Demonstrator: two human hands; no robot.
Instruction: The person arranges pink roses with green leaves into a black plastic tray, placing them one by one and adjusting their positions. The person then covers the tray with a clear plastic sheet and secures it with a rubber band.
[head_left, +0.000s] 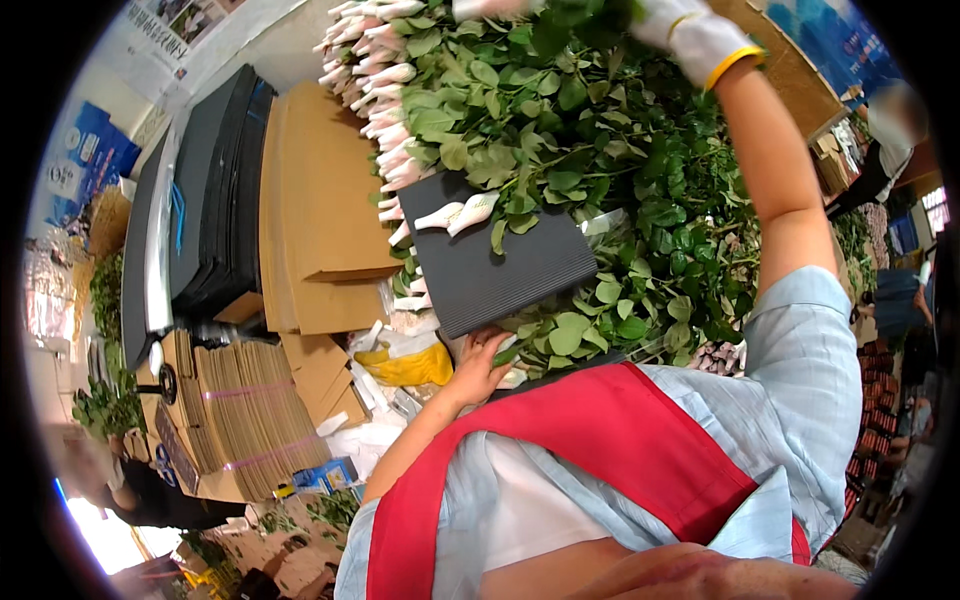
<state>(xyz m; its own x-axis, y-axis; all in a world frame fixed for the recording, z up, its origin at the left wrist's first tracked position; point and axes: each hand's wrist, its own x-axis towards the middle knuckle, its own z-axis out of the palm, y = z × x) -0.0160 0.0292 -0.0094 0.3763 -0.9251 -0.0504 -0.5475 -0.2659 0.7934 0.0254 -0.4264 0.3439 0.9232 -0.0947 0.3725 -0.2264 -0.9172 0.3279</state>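
Around me the room is curving away to a black rim, with stacks of dark sheets (215, 200) and tan cardboard (325, 200) leaning along the left, and other people partly showing at both sides. A mass of leafy stems (560, 120) is spreading before me, hiding most of what lies below it. A dark corrugated board (510, 275) is lying over the leaves at the middle, its far edge disappearing under foliage. On it, two white-sleeved buds (455, 217) are resting side by side, their narrow ends pointing left and their long axes slanting slightly up to the right, toward the leaves. A row of pale sleeved buds (385, 110) is likewise pointing left beyond the board. My bare left hand (478, 370) is resting at the board's near left corner, its fingers bending close together; what is under them is hidden, so I cannot tell whether they are gripping anything. My gloved right hand (685, 25) is blurring at the upper edge beside dark leaves, its fingers too smeared and cut off for telling whether they are holding them. A yellow-and-white glove (405, 362) is lying left of my bare hand.
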